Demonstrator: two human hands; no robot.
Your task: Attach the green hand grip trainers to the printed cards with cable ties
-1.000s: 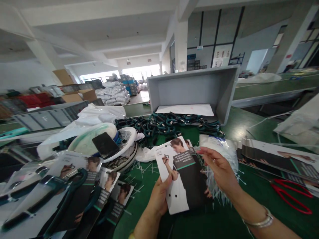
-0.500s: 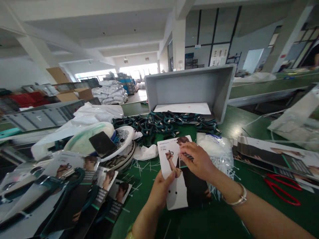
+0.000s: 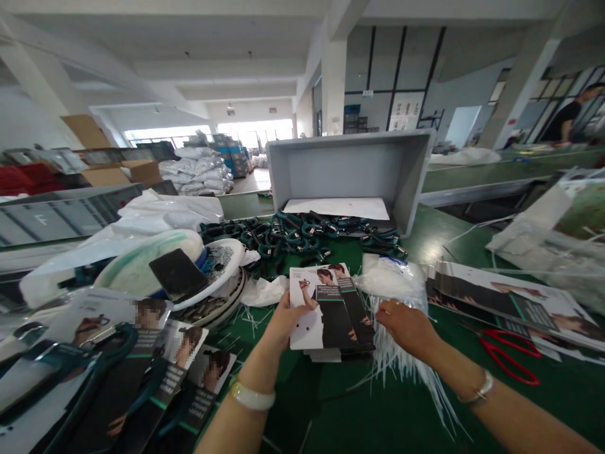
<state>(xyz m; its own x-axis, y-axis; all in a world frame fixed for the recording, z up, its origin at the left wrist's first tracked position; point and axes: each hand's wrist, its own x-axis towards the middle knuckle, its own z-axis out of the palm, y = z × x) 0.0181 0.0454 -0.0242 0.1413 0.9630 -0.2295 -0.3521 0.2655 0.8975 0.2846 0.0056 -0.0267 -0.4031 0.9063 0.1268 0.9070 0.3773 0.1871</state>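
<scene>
My left hand (image 3: 286, 320) grips the left edge of a printed card (image 3: 307, 328), thumb on its face. The card lies over a small stack of similar cards (image 3: 362, 309) in the middle of the green table. To the right, my right hand (image 3: 407, 325) has its fingers bent together over a bundle of thin white ties (image 3: 397, 359); whether it pinches one is too small to tell. The ties stick out of a clear plastic bag (image 3: 394, 277). Behind the cards lies a pile of dark green grip handles (image 3: 302, 236).
A grey bin (image 3: 347, 170) lies on its side at the back. Red scissors (image 3: 510, 356) and more cards (image 3: 534, 302) lie on the right. At left are packed cards with handles (image 3: 108, 359) and a white dish of small metal parts (image 3: 222, 265). A person (image 3: 562, 120) is far right.
My right hand has left the card and moved right to the white ties. The card, held in my left hand, is now lower, over a stack. The view has shifted slightly.
</scene>
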